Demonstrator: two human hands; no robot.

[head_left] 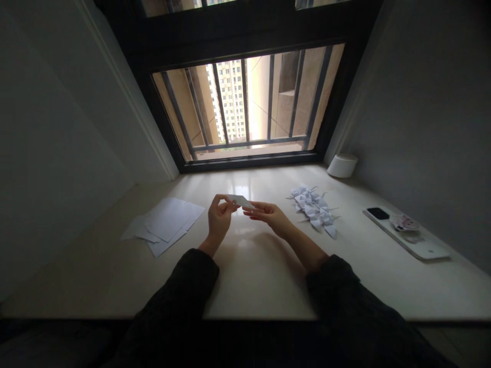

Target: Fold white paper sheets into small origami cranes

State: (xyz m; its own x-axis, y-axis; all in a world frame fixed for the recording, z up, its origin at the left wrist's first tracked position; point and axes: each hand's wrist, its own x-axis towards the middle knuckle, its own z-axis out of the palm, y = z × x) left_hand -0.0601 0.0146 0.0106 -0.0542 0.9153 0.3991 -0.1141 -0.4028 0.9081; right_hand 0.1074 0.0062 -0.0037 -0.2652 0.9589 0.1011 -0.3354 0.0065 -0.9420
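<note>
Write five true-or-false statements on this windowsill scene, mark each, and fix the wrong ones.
1. The left hand holds a small paper piece, with the right hand at its other end. True.
2. The flat sheets lie right of the hands. False: they lie left.
3. The phone lies right of the folded paper shapes. True.
4. Both sleeves are white. False: they are dark.
5. Bars show through the window. True.

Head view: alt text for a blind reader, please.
The left hand and right hand hold a small folded paper above a pale sill before a barred window. Loose sheets lie left; folded paper pieces and a phone lie right.
</note>
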